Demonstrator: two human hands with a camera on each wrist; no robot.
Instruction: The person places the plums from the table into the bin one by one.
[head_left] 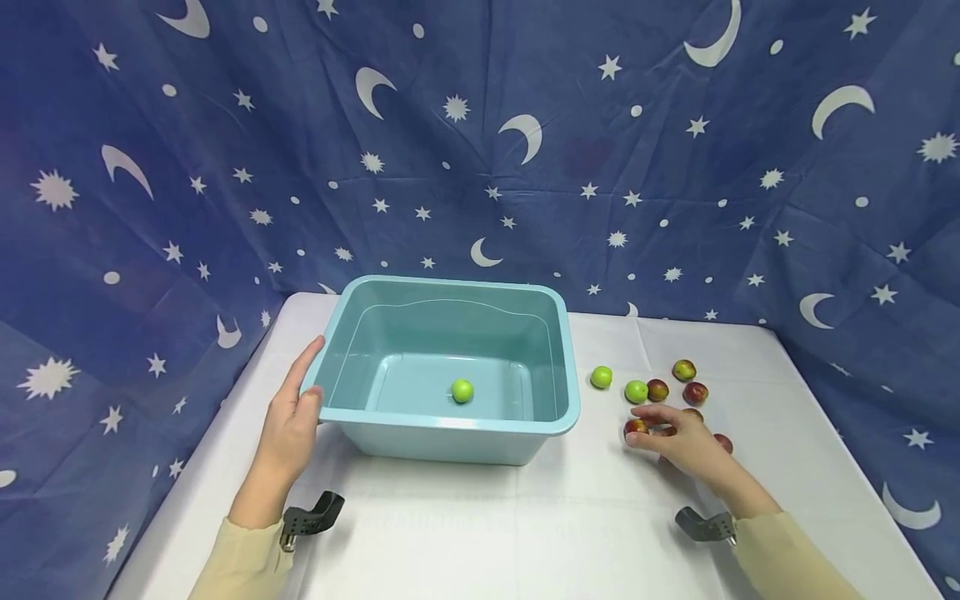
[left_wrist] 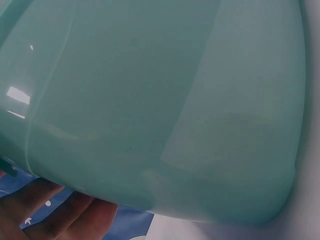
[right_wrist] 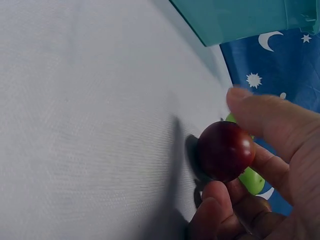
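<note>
A light-blue plastic basin (head_left: 442, 425) stands on the table, with one small round green fruit (head_left: 462, 391) on its floor. My left hand (head_left: 291, 421) holds the basin's left rim near the front corner. In the left wrist view its fingers (left_wrist: 92, 220) pass partly out of sight behind the basin wall. To the basin's right, my right hand (head_left: 678, 442) has its thumb and fingers around a small dark-red, plum-like fruit (right_wrist: 225, 151). This fruit is at or just above the tablecloth; its exact contact is hidden.
Two green fruits (head_left: 602, 377) lie right of the basin. Several red and yellow-mottled fruits (head_left: 695, 392) are grouped beyond and beside my right hand, some partly covered by it. A white cloth (head_left: 450, 533) covers the table. Blue star-and-moon fabric (head_left: 480, 167) hangs behind and at both sides.
</note>
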